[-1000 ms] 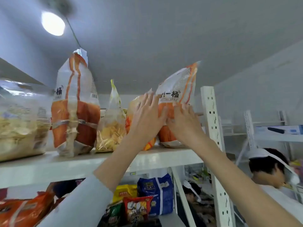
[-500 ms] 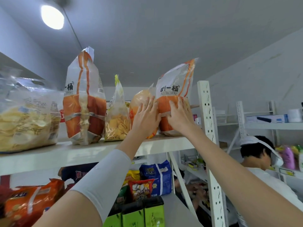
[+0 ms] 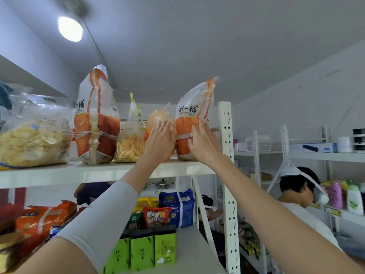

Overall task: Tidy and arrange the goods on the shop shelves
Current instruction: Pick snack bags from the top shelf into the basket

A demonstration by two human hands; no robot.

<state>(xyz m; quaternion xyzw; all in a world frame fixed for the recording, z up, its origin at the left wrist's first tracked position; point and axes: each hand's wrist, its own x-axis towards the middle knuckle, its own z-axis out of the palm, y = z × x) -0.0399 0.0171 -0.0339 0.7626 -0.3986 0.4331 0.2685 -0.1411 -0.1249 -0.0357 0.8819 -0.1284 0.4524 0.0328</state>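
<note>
On the top shelf [image 3: 102, 171] a white-and-orange snack bag [image 3: 194, 113] stands upright at the right end, beside the upright post. My right hand [image 3: 203, 143] lies flat against its lower front with straight fingers. My left hand [image 3: 161, 143] presses with straight fingers on a rounder orange bag [image 3: 158, 119] just left of it. Further left stand a small yellow chip bag [image 3: 130, 143], a tall white-and-orange bag [image 3: 96, 119] and a large clear bag of pale crisps [image 3: 33, 135].
A white perforated post [image 3: 227, 165] rises right of the bags. The shelf below holds green boxes [image 3: 142, 252], a blue pack [image 3: 177, 204] and orange bags [image 3: 39, 224]. A person with a white headband [image 3: 296, 186] stands at the right, by further shelves [image 3: 325, 155].
Both hands have stayed on the two right-hand bags, which now stand a little more upright and closer together. The view has dropped slightly, showing more of the lower shelf.
</note>
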